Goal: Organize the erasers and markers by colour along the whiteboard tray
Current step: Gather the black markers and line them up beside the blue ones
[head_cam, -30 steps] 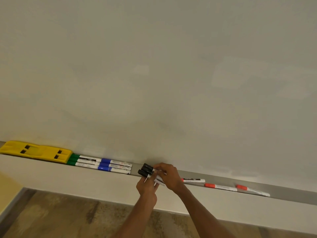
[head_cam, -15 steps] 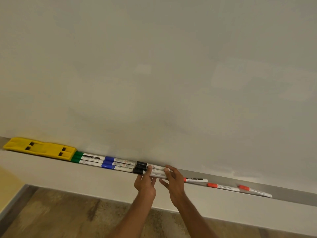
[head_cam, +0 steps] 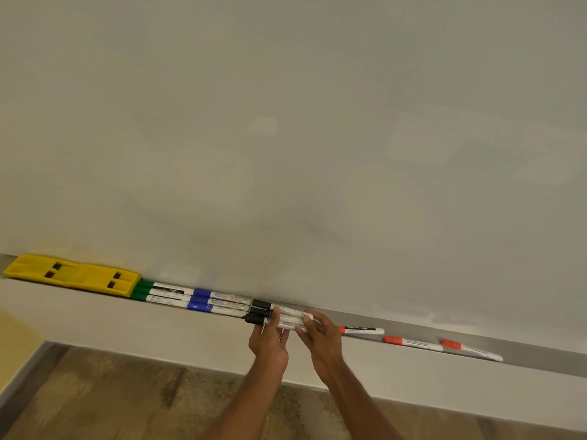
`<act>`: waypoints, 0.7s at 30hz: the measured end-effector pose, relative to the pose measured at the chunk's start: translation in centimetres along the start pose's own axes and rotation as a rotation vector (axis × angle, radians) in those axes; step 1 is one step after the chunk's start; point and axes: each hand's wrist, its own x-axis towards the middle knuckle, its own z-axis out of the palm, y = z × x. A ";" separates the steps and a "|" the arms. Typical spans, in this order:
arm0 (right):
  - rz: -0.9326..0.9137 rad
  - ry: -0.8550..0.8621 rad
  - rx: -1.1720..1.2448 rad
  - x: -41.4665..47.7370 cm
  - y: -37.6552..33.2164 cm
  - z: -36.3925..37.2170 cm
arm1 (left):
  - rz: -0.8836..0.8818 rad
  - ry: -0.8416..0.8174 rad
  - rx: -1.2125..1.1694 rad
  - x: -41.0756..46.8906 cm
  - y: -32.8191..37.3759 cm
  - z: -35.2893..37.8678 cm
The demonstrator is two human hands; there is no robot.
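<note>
Along the metal whiteboard tray (head_cam: pixel 413 327) lie, from the left, a yellow eraser (head_cam: pixel 73 274), green markers (head_cam: pixel 155 293), blue markers (head_cam: pixel 216 301) and three black-capped markers (head_cam: pixel 263 311). My left hand (head_cam: pixel 270 339) and my right hand (head_cam: pixel 319 336) rest their fingertips on the white barrels of the black markers, which lie flat in the tray against the blue ones. Three red-capped markers (head_cam: pixel 409 342) lie spaced apart to the right of my hands.
The blank whiteboard (head_cam: pixel 286 138) fills the view above the tray. Below it are a pale wall strip and a brown floor (head_cam: pixel 127 401). The tray stretch beyond the red markers runs on to the right.
The black markers, held bunched in both hands a second ago, now lie in the tray next to the blue ones. My fingers have spread and press on their barrels.
</note>
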 end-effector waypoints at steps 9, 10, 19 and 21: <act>-0.060 0.037 -0.125 1.0 0.0 0.0 | 0.019 0.038 0.053 0.4 0.0 0.1; -0.059 0.041 -0.124 1.1 -0.1 0.0 | 0.032 0.052 0.062 0.6 0.1 0.2; -0.030 0.110 -0.194 2.6 -0.8 0.4 | 0.256 0.334 0.140 0.9 2.0 -0.7; -0.025 0.112 -0.224 2.7 -0.6 0.7 | 0.285 0.376 0.120 0.8 2.5 -0.7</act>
